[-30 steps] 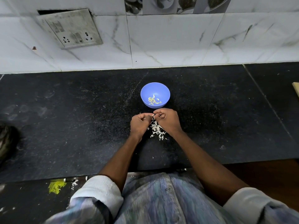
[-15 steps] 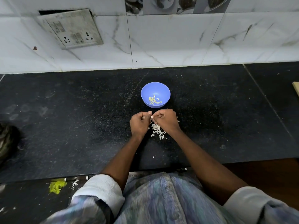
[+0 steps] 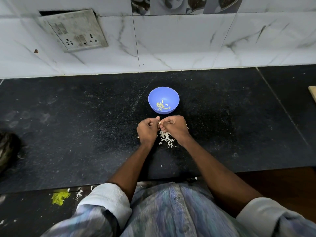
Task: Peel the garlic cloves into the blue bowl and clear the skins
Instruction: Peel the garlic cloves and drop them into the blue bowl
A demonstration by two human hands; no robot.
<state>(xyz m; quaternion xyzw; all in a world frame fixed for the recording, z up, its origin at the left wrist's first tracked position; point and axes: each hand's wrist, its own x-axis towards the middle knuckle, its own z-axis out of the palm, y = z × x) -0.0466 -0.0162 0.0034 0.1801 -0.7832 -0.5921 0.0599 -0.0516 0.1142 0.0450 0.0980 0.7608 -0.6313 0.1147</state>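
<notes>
A small blue bowl (image 3: pixel 163 93) stands on the black counter (image 3: pixel 85 134), with several pale peeled garlic cloves (image 3: pixel 162 105) lying in its bottom. Just in front of the bowl my left hand (image 3: pixel 148 131) and my right hand (image 3: pixel 175 127) are curled close together, fingertips meeting. Between them a small white garlic clove (image 3: pixel 159 122) is pinched; most of it is hidden by the fingers. A loose heap of white garlic skins (image 3: pixel 166 138) lies on the counter under and between my wrists.
A tiled wall with a switch and socket plate (image 3: pixel 75 30) rises behind the counter. A dark fibrous object (image 3: pixel 6 149) sits at the far left edge. A pale board corner (image 3: pixel 313 94) shows at the right edge. Yellow scraps (image 3: pixel 59 197) lie below the counter's front.
Both hands have stayed in front of the bowl with small finger movements on the clove. The fingertips have shifted slightly closer to the bowl. The skin heap looks unchanged.
</notes>
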